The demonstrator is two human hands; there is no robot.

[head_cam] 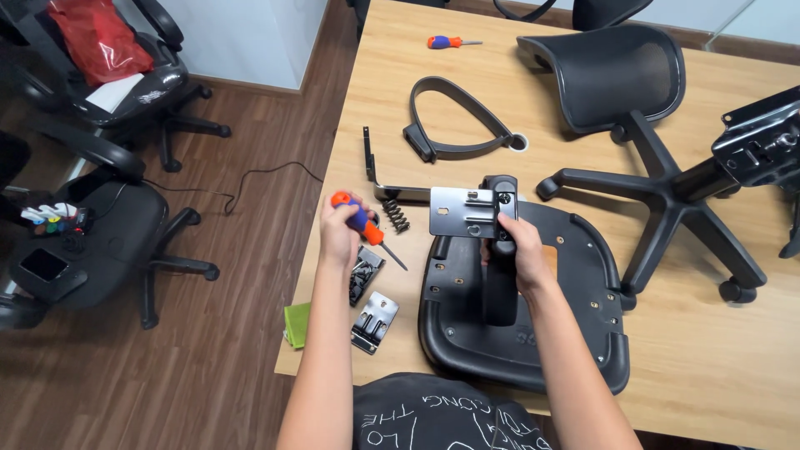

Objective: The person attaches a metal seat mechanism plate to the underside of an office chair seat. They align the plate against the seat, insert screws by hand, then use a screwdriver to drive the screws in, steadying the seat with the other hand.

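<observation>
Steel bracket (467, 212), stiff, weighty, sharp-edged: right hand (521, 246) is clamping its black arm (500, 283) over the seat (533, 333). Left hand (342, 233), at 9 o'clock, is gripping the screwdriver (367, 227).

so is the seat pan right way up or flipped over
Flipped over: the black seat pan lies underside up on the table, its screw holes showing, while the right hand holds an armrest bracket against it.

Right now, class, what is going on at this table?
A person is working on office chair parts on a wooden table. The left hand holds an orange and blue screwdriver. The right hand grips a black armrest with a metal bracket, held over the upturned seat pan. A spring and the wheeled base lie nearby.
</observation>
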